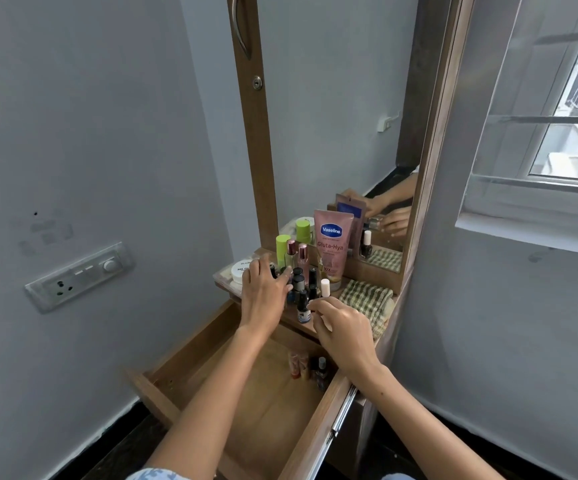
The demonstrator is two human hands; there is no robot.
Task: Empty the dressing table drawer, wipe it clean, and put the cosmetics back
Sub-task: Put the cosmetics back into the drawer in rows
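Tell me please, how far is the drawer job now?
Mostly emptied: bottles crowd the shelf, few remain in the drawer. Left hand touches the bottles; right hand pinches something small. The checked cloth lies folded; wiping and refilling remain.

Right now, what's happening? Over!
Left hand touching small dark bottles on shelf. Right hand beside them, grip unclear. Open wooden drawer holds few bottles.

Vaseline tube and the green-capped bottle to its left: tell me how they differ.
The Vaseline tube is pink, flat and wide, with a blue logo on its face; the green-capped bottle is narrower, with a lime-green cap on top. The tube stands further back, against the mirror; the bottle stands further forward, right behind the small nail polish bottles. Both stand upright on the dressing table shelf.
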